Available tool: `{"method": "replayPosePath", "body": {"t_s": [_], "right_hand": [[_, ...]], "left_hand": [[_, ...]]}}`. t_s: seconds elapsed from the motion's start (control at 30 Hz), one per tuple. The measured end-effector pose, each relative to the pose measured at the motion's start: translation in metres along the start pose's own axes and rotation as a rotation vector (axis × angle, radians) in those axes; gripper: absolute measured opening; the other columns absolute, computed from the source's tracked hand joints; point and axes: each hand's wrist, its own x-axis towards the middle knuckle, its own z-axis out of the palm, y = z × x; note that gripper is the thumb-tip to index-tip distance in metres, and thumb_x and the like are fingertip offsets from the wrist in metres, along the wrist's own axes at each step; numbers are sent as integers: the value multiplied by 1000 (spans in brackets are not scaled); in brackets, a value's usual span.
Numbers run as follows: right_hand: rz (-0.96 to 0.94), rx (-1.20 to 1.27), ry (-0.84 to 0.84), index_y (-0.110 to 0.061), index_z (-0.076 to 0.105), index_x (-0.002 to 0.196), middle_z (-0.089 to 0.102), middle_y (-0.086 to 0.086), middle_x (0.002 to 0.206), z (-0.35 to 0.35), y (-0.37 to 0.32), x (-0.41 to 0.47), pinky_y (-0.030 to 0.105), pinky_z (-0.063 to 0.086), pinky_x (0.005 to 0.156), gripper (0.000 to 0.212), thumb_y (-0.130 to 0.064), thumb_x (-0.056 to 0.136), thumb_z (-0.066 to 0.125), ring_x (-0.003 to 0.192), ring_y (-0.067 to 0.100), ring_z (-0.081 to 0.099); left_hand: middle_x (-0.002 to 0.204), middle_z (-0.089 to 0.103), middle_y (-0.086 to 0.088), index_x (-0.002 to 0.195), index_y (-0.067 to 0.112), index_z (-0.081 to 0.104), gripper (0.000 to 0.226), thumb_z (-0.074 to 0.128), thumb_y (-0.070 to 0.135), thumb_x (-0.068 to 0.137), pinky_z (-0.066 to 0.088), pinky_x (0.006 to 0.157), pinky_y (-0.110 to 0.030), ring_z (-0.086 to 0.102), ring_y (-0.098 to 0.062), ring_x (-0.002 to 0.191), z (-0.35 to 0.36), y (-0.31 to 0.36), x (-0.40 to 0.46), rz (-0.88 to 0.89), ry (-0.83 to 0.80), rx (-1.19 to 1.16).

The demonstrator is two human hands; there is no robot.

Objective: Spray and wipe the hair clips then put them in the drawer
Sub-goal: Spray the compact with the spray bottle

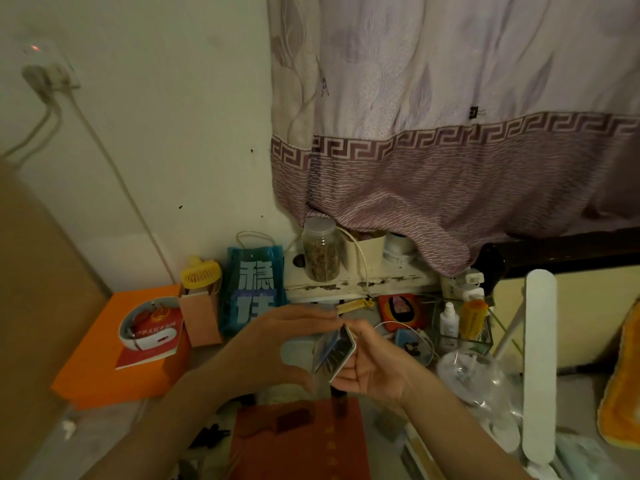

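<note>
My right hand (372, 367) grips a small clear box of dark hair clips (334, 353), tilted, above the middle of the cluttered table. My left hand (273, 341) reaches in from the left with straight fingers. Its fingertips touch the box's top corner, and its thumb curves below the box's lower left corner. A dark brown clip (294, 419) lies on a red book (298, 448) under my hands. Something black that may be a clip (211, 435) lies to the book's left. A white spray bottle (449, 323) stands in a clear organiser (485, 337) at the right. No drawer is in view.
An orange box (90, 372) carrying a red booklet and a white device sits at left. Behind are a yellow fan (201, 273), a blue bag (254, 289) and a jar (321, 251) on a shelf. A white lamp bar (538, 368) and an orange towel (623, 386) stand at right.
</note>
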Motion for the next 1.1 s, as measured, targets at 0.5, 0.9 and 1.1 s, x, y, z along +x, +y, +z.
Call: {"method": "replayPosePath", "body": {"t_s": [0.5,0.9,1.1], "right_hand": [[-147,-125,41,-12,69,114,67,15,113,6,3,-8,34,55,81,69,-64,72,55,102,25,66],[-735,-430,-14,-29,50,133,58,-6,134,8,5,-11,34,46,101,72,-17,67,79,125,15,53],[-847,-510,31,-32,54,127,62,-6,127,15,0,-11,31,52,91,67,-8,71,80,118,15,58]], "left_hand": [[124,53,32,130,52,42,68,75,45,71,44,95,-14,53,7,114,-2,-11,-2,9,102,-13],[109,46,55,115,46,49,68,86,28,61,25,82,12,43,30,104,-8,-5,-4,-111,184,-132],[104,54,50,113,38,53,61,85,25,63,35,80,7,52,23,102,-9,-3,0,-162,184,-240]]}}
